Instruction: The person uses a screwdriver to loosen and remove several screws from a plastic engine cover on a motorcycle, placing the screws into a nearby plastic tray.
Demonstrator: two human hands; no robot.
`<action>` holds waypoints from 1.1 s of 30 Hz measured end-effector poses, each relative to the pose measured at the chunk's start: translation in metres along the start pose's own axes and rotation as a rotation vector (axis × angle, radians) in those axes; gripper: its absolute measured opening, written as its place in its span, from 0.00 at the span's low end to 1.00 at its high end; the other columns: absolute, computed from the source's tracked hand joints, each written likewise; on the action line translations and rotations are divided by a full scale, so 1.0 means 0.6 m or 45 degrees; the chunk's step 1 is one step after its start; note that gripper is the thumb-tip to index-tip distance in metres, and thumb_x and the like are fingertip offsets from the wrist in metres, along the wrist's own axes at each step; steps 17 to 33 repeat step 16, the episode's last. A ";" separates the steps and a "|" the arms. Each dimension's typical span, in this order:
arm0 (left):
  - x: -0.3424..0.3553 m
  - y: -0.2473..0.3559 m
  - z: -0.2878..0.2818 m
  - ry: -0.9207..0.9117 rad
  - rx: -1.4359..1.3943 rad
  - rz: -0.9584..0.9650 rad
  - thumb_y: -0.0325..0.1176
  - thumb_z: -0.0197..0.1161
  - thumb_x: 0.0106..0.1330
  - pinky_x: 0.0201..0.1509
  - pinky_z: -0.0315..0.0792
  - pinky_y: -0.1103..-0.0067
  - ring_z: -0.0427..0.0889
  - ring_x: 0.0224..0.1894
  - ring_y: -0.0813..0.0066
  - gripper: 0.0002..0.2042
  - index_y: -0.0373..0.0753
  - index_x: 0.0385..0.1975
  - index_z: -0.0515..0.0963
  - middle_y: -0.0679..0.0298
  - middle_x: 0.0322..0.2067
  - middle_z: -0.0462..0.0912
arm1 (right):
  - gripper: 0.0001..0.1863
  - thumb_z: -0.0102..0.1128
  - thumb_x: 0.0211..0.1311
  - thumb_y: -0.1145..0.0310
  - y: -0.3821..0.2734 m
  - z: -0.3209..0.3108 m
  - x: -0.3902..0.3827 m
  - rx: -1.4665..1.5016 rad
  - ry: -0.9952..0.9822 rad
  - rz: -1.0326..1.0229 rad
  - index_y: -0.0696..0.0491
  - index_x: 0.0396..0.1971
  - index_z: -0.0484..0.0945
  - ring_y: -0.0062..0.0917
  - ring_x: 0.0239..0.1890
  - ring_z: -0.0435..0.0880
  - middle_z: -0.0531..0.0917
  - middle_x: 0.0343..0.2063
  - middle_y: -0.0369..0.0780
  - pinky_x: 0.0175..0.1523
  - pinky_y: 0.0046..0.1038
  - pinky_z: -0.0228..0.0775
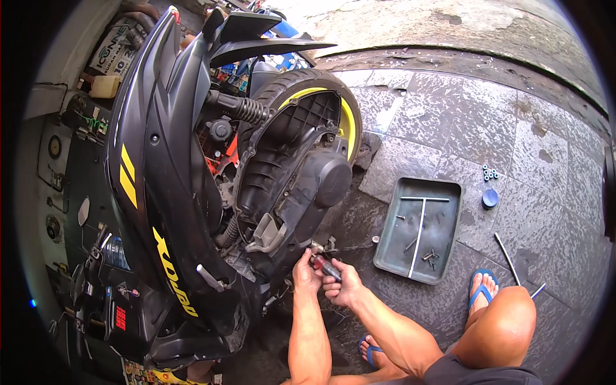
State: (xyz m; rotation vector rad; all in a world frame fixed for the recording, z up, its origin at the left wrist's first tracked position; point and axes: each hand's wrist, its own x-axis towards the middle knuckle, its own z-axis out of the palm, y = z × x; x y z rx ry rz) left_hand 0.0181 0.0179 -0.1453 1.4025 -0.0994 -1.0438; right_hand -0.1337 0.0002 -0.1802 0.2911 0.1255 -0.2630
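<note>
Beside the lower edge of a black scooter's engine cover point(330, 179), both hands are together on one hand tool. My right hand point(346, 287) is closed round the back of its red and dark handle point(325, 265), which looks like a screwdriver's. My left hand point(306, 273) has its fingers closed at the tool's front, close to a small metal part point(316, 247) at the cover's edge. My fingers hide the tool's tip. Next to the hands, a grey plastic duct point(267, 233) sits on the cover.
Right of the scooter, a dark tray point(383, 240) holds a T-handle wrench point(420, 231) and several bolts point(430, 258). Beyond it lie small rollers point(491, 172), a blue round cap point(490, 198) and a metal rod point(507, 258). The rear wheel point(301, 83) has a yellow rim.
</note>
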 end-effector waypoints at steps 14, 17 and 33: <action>0.007 -0.074 -0.052 -0.026 0.086 -0.082 0.34 0.56 0.68 0.52 0.76 0.65 0.82 0.43 0.62 0.11 0.37 0.46 0.77 0.59 0.41 0.81 | 0.26 0.64 0.55 0.57 0.008 0.067 -0.007 -2.216 0.874 -0.892 0.50 0.54 0.77 0.49 0.45 0.85 0.86 0.40 0.50 0.53 0.47 0.75; 0.032 -0.100 -0.117 -0.070 -0.013 -0.294 0.42 0.55 0.71 0.58 0.74 0.60 0.81 0.51 0.60 0.19 0.38 0.56 0.73 0.55 0.50 0.80 | 0.27 0.65 0.55 0.57 0.020 0.100 -0.014 -2.240 0.901 -0.788 0.50 0.55 0.77 0.48 0.46 0.85 0.86 0.41 0.50 0.53 0.46 0.75; 0.032 -0.100 -0.117 -0.070 -0.013 -0.294 0.42 0.55 0.71 0.58 0.74 0.60 0.81 0.51 0.60 0.19 0.38 0.56 0.73 0.55 0.50 0.80 | 0.27 0.65 0.55 0.57 0.020 0.100 -0.014 -2.240 0.901 -0.788 0.50 0.55 0.77 0.48 0.46 0.85 0.86 0.41 0.50 0.53 0.46 0.75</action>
